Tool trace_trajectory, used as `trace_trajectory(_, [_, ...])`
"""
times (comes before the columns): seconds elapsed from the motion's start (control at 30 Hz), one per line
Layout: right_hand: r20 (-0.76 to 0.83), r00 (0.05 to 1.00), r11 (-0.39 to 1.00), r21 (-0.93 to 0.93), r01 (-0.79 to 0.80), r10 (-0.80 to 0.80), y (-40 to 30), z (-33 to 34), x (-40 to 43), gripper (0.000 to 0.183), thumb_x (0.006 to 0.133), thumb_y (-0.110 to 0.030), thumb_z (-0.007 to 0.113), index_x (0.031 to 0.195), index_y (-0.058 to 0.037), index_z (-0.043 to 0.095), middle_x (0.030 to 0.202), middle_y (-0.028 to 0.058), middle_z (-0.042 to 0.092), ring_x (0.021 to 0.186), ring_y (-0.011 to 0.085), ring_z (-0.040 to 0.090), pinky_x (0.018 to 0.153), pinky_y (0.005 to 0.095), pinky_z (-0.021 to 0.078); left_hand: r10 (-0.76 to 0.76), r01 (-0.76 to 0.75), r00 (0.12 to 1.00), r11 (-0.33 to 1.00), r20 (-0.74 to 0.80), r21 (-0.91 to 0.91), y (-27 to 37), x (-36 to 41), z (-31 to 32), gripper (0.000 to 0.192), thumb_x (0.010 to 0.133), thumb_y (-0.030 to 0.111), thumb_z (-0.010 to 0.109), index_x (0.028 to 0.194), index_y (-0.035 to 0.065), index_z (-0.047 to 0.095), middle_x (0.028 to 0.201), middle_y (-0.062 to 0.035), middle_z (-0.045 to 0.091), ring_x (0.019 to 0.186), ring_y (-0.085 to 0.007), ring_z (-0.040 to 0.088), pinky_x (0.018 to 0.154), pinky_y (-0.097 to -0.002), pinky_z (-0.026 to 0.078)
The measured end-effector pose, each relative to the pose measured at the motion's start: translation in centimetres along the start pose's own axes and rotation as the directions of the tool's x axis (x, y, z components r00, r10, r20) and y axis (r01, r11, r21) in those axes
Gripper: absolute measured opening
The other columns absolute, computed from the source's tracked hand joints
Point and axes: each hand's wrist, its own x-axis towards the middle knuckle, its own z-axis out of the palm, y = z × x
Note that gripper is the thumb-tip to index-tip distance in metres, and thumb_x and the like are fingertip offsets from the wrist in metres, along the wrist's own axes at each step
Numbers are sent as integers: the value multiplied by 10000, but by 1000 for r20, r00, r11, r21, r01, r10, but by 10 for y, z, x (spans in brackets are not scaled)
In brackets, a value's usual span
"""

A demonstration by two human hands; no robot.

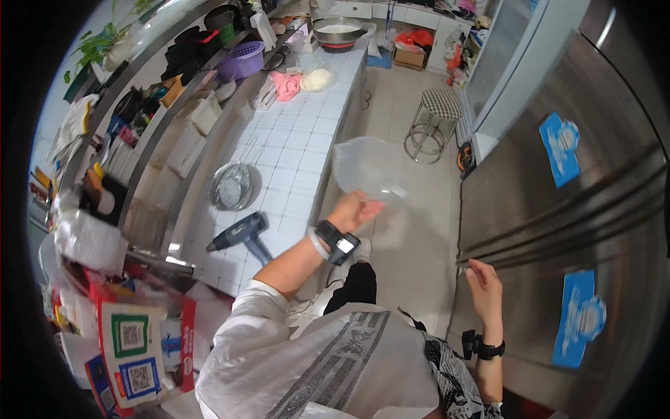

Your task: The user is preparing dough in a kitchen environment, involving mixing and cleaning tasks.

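Note:
My left hand [357, 210] grips the near rim of a translucent plastic bowl [369, 165], held above the floor beside the counter. The bowl is slightly blurred, and no contents can be made out. My right hand [484, 285] is at the dark handle grooves of a stainless steel refrigerator [523, 220], its fingers bent. Whether those fingers grip the edge cannot be told. On the white tiled counter to my left lie a heat gun [241, 233] and a round metal bowl [230, 186] with a wire whisk [254, 149] leaning in it.
Farther along the counter are a pink cloth [286, 85], pale dough [316, 80] and a large steel bowl [339, 30] of white stuff. A checked stool [441, 102] stands in the aisle. Crowded shelves [157, 120] line the left side. A purple basket [243, 58] sits there.

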Motion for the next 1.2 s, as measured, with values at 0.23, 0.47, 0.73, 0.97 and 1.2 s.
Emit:
trace_trajectory(0.23, [114, 974, 977, 71, -203, 194, 59, 11, 144, 231, 921, -179, 628, 1084, -17, 650, 852, -1, 634, 776, 74, 550, 718, 231, 456, 189, -407, 861, 813, -473, -416, 141, 164, -103, 299, 891, 133, 420, 1150, -8, 370, 977, -249, 554, 849, -333, 594, 703, -427, 544])
trace_trajectory(0.47, [369, 920, 968, -249, -43, 135, 2, 67, 316, 262, 891, -209, 645, 1080, -28, 639, 908, 115, 666, 795, 181, 613, 739, 284, 482, 78, -478, 711, 782, -699, -399, 257, 209, -157, 371, 907, 261, 453, 1220, 107, 325, 794, -138, 543, 666, -256, 648, 563, -401, 511])
trace_trajectory(0.73, [730, 665, 952, -67, 297, -156, -58, 170, 533, 306, 892, -270, 628, 1082, -29, 636, 981, 141, 670, 899, 267, 644, 775, 335, 496, 213, -471, 681, 860, -701, -196, 269, 204, -102, 738, 771, 605, 673, 1242, 101, 412, 1061, -88, 506, 994, -227, 577, 810, -361, 467])
trace_trajectory(0.97, [851, 453, 934, 110, 340, -265, -122, 321, 736, 341, 876, -264, 647, 1114, -21, 627, 1038, 165, 676, 940, 299, 642, 823, 354, 498, 6, -294, 786, 883, -619, -365, 245, 279, -73, 468, 883, 349, 632, 1254, 107, 479, 1188, -113, 550, 1055, -223, 562, 865, -362, 472])
trace_trajectory(1.2, [876, 257, 706, 124, 698, -408, -175, 494, 901, 626, 775, -247, 739, 1325, -80, 492, 1222, 144, 555, 1149, 303, 521, 938, 376, 447, -159, -421, 541, 799, -826, -429, 306, 451, -52, 671, 809, 332, 691, 1329, 64, 362, 1191, -122, 498, 1038, -259, 541, 837, -419, 473])
